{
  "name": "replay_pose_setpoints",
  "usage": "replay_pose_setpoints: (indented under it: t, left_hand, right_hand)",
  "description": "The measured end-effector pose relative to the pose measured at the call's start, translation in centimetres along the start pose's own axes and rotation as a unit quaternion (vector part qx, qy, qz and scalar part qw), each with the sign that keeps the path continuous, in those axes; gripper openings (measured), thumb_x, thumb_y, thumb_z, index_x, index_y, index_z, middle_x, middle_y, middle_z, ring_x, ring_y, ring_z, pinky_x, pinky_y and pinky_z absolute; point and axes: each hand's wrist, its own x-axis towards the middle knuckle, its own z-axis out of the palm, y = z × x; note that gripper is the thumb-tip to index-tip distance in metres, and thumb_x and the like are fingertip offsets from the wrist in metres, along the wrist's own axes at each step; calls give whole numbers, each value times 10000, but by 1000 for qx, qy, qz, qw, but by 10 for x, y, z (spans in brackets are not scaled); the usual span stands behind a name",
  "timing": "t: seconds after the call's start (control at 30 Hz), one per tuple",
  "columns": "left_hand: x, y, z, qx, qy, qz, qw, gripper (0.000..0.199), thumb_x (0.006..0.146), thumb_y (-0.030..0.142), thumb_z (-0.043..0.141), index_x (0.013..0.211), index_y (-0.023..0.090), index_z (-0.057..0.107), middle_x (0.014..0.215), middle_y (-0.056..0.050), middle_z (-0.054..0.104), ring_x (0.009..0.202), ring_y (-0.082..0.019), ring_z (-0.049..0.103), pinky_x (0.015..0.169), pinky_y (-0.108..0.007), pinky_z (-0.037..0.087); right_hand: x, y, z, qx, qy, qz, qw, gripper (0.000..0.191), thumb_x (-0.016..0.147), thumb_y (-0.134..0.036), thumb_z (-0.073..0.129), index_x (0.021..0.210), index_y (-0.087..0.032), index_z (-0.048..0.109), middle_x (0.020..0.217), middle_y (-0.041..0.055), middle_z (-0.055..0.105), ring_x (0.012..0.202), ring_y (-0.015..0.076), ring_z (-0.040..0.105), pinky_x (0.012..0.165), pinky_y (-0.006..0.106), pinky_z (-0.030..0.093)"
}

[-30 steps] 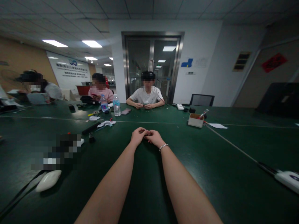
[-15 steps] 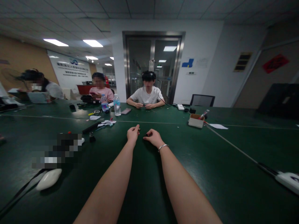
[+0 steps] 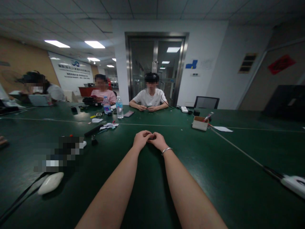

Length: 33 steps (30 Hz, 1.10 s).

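Observation:
My left hand [image 3: 141,139] and my right hand [image 3: 157,141] meet at the fingertips, low over the green table [image 3: 152,178]. Both are closed in a pinch. Between the fingertips is something small and dark, mostly covered by the fingers, too small for me to name. Whether it is one piece or two I cannot tell. A silver bracelet [image 3: 166,150] circles my right wrist.
On the left lie a white rounded object [image 3: 51,183] with a black strap, a small dark bottle [image 3: 94,140] and papers [image 3: 109,126]. Water bottles [image 3: 119,108] stand farther back. A small box [image 3: 200,123] and a cable [image 3: 235,146] are rightward. A person [image 3: 151,95] sits opposite.
My left hand has moved right, closing the gap to my right hand, and its fingers have curled inward. The dark piece it held is now hidden. My right hand has barely moved.

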Motion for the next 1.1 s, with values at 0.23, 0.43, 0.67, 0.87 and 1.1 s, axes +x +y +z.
replay_pose_setpoints:
  t: [0.23, 0.43, 0.67, 0.87, 1.1]
  left_hand:
    - [-5, 18, -2, 92, 9, 34, 995, 116, 731, 325, 657, 811, 272, 723, 857, -23, 650, 795, -172, 589, 760, -280, 435]
    - [-7, 26, 8, 53, -5, 15, 998, 156, 686, 368, 702, 791, 253, 712, 850, -28, 656, 750, -169, 593, 706, -276, 437]
    - [2, 23, 28, -131, 59, -76, 987, 264, 759, 418, 626, 876, 185, 669, 839, -63, 682, 750, -168, 633, 648, -279, 494]
    - [10, -16, -8, -314, 192, -210, 906, 203, 801, 331, 605, 811, 128, 608, 803, -67, 659, 686, -119, 650, 614, -236, 526]
    - [13, -29, -20, -352, 227, -202, 885, 120, 826, 252, 580, 832, 133, 570, 793, -48, 630, 657, -102, 652, 628, -232, 531]
  right_hand:
    - [-2, 1, 0, -4, 4, 20, 1000, 218, 579, -251, 709, 673, -175, 528, 664, -36, 554, 632, 121, 505, 565, 224, 374]
    - [-3, 6, -18, -3, -29, -1, 1000, 179, 576, -208, 711, 690, -165, 581, 679, -31, 580, 658, 125, 528, 600, 227, 399]
    - [-27, 40, -90, -4, -9, 35, 999, 254, 551, -218, 748, 759, -152, 617, 751, 11, 640, 697, 141, 586, 681, 268, 460]
    - [-61, 100, -207, -107, 133, 116, 979, 237, 554, -271, 725, 751, -158, 658, 829, 85, 694, 802, 216, 648, 764, 339, 478]
    - [-107, 160, -299, -175, 260, 199, 929, 243, 536, -341, 706, 715, -191, 639, 817, 149, 692, 786, 316, 659, 674, 417, 485]
